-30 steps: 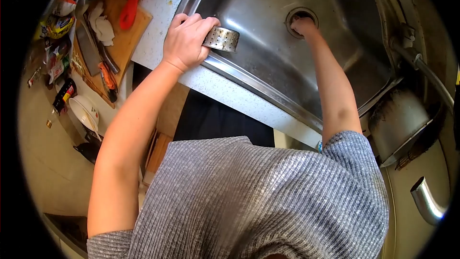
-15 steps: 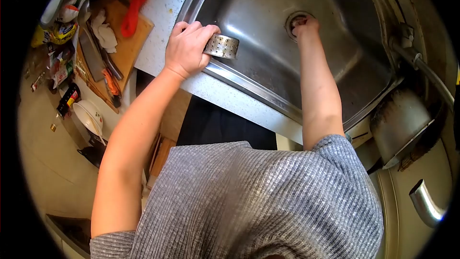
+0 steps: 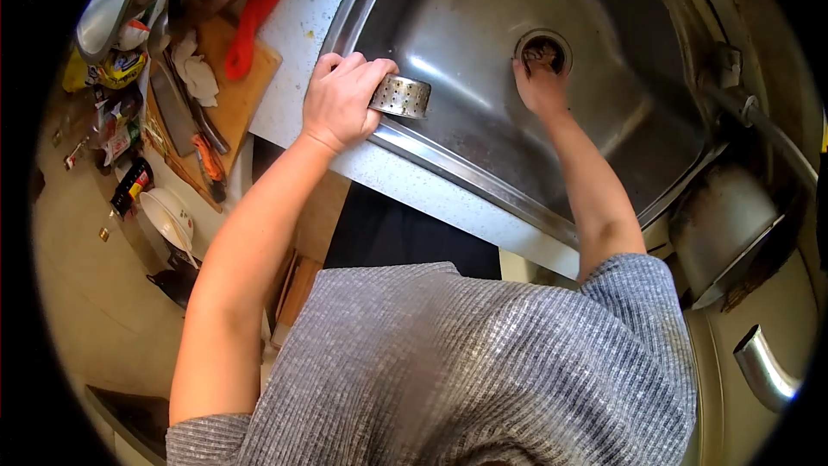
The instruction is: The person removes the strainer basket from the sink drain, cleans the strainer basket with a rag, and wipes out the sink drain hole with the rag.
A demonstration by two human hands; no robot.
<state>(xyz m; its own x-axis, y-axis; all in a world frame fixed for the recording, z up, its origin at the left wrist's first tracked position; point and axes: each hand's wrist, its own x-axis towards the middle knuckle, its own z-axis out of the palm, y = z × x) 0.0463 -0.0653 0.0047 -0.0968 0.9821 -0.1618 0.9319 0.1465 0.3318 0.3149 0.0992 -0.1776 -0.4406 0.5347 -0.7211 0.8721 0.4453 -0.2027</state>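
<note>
My left hand (image 3: 345,103) is closed around a perforated metal sink strainer basket (image 3: 401,97), held over the near-left rim of the stainless steel sink (image 3: 466,168). The basket's holed side wall faces right, and my palm hides its other end. Inside the sink, my right hand (image 3: 543,95) is at the round drain opening (image 3: 567,41). Its fingers reach down into the dark hole, while the thumb lies near the drain ring's left side. Shadow hides the fingertips and anything they may touch.
Left of the sink runs a speckled countertop (image 3: 302,13). A wooden cutting board (image 3: 246,91) there bears a red cloth-like item (image 3: 252,30), a white cloth (image 3: 195,69) and a cleaver (image 3: 172,108). A white bowl (image 3: 164,216) is further left. A metal pot (image 3: 724,216) stands right of the sink.
My right hand has shifted down and left at the drain, uncovering more of the opening, and its forearm slants more. My left hand still holds the strainer basket at the rim.
</note>
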